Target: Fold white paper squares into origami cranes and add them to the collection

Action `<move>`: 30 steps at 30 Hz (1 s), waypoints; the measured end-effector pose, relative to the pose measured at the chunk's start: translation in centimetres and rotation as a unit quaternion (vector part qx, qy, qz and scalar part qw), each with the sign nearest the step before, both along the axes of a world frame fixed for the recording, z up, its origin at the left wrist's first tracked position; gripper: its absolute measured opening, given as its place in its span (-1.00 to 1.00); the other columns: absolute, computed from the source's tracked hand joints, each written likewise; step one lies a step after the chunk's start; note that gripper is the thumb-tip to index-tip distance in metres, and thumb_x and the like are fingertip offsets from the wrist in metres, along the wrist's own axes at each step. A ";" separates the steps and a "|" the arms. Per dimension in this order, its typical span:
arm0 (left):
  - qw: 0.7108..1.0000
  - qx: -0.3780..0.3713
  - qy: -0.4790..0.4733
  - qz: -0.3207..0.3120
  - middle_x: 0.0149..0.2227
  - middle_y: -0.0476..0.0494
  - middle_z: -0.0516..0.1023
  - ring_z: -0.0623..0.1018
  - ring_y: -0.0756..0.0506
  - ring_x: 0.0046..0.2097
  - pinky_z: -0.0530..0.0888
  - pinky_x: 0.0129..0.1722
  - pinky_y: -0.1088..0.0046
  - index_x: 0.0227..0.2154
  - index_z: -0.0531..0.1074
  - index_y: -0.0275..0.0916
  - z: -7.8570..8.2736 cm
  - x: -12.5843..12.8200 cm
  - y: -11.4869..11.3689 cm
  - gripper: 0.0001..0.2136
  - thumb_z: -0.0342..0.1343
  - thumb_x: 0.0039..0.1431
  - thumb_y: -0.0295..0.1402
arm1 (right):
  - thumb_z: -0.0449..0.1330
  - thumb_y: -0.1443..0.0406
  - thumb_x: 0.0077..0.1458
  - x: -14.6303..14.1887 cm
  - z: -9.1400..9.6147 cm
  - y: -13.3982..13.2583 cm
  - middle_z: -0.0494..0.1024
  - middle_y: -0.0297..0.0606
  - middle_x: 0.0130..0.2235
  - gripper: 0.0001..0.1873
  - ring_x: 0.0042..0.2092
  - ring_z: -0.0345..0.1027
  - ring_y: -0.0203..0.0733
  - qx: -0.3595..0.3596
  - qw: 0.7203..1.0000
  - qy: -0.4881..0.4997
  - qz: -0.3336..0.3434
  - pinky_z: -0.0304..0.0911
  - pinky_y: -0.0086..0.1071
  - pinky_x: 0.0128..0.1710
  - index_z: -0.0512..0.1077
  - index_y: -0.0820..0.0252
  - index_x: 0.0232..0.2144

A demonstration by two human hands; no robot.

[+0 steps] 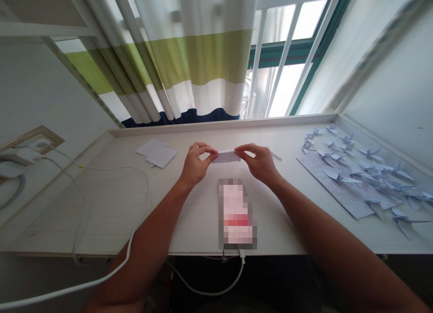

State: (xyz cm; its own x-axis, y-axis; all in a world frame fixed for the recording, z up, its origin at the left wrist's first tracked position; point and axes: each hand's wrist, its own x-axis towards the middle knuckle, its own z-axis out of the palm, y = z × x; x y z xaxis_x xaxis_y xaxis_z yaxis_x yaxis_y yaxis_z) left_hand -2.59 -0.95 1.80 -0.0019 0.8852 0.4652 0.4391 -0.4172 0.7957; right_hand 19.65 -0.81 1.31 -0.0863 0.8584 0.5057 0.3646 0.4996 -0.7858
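Note:
A small folded piece of white paper [226, 156] is held just above the white desk [111, 200], near the middle of the view. My left hand [195, 163] pinches its left end with fingers closed. My right hand [260, 161] pinches its right end the same way. Both forearms reach in from the bottom edge. Right below the paper, a phone [237, 213] lies flat on the desk between my arms, with a white cable plugged into its near end.
A few loose white sheets [157, 152] lie to the back left. Several folded paper cranes [365, 171] sit on a printed sheet at the right. White charger cables [101, 168] run across the left of the desk. A striped curtain [189, 65] and window stand behind.

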 end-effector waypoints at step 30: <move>0.999 -0.027 -0.001 -0.039 -0.28 -0.15 0.70 0.65 -0.17 -0.21 0.55 -0.15 0.29 -0.34 0.67 -0.18 0.7 0.8 -1.1 -0.83 0.34 0.09 -0.21 | 0.22 0.24 0.29 0.6 0.8 0.1 0.67 -0.26 -0.28 -0.83 -0.16 0.49 -0.07 0.132 0.974 -0.185 0.017 0.17 -0.03 0.12 0.58 0.08 -0.34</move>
State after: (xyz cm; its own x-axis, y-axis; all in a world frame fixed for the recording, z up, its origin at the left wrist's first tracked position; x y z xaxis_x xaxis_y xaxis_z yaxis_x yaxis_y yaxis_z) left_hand -1.75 -2.05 2.50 0.0668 0.9062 0.4176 0.4054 -0.4071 0.8185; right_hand 20.22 -0.73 2.12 -0.3313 0.6957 0.6374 0.5784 0.6834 -0.4454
